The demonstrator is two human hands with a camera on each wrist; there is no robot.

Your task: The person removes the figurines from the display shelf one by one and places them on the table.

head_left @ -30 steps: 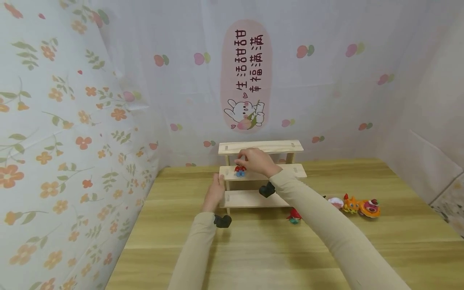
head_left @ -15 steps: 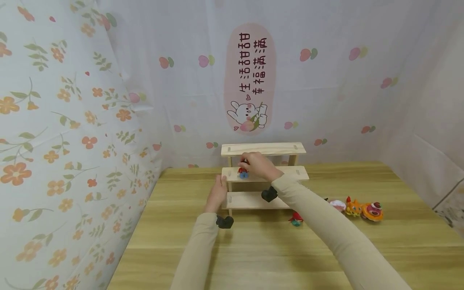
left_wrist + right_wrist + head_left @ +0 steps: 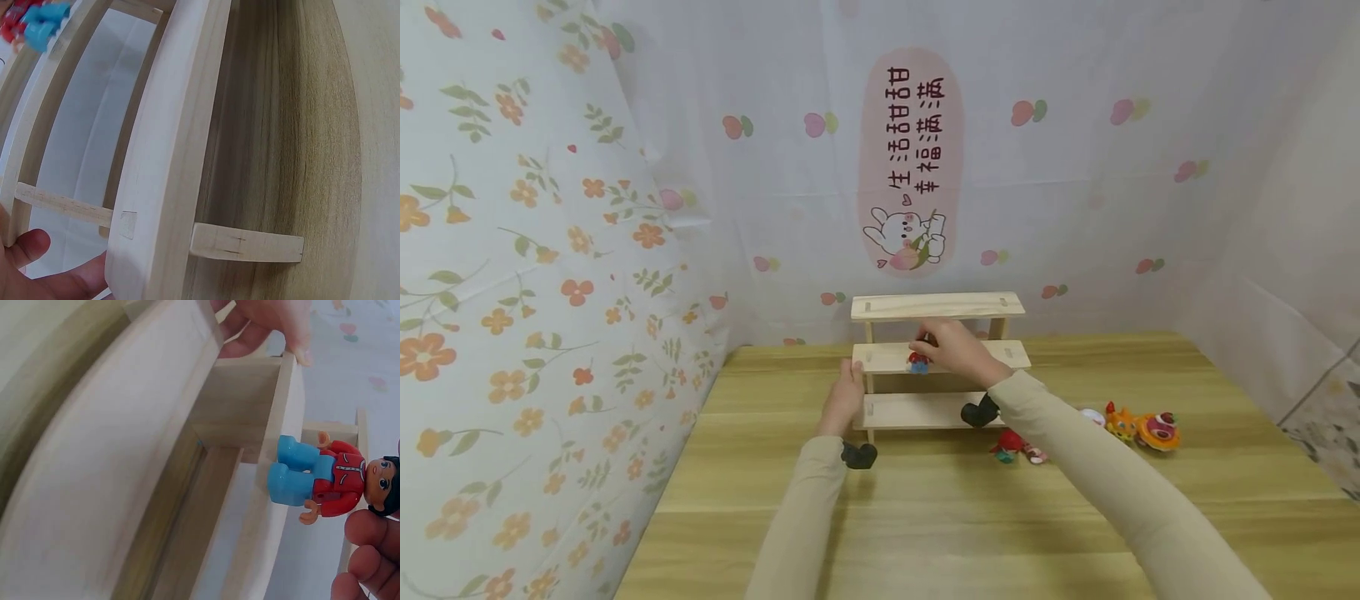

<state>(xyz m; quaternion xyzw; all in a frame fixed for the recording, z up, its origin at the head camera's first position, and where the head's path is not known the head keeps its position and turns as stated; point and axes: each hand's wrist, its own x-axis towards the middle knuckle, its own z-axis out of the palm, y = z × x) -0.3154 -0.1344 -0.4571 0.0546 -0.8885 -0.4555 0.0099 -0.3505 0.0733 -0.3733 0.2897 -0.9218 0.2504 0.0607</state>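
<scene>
A three-tier wooden display rack (image 3: pixel 937 307) stands on the table near the back wall. My left hand (image 3: pixel 844 400) grips its left end; in the right wrist view the thumb presses the middle board's edge, and fingers reach behind the lower board. With its fingertips my right hand (image 3: pixel 953 348) pinches a toy figure (image 3: pixel 340 478) by its dark-haired head. The figure has a red jacket and light blue legs. It is upright at the middle board (image 3: pixel 887 358), left of centre, its feet at the front edge; whether they touch the wood I cannot tell.
Right of the rack lie a red-and-teal toy (image 3: pixel 1009 444) and a small pinkish toy (image 3: pixel 1035 454). Farther right are an orange toy (image 3: pixel 1121 424) and a round orange-and-pink toy (image 3: pixel 1159 432). Patterned cloth (image 3: pixel 775 167) hangs behind and at the left.
My right hand has slid to the right along the middle board with the toy figure. The left hand keeps its hold on the rack's left end. The small pinkish toy has come into view.
</scene>
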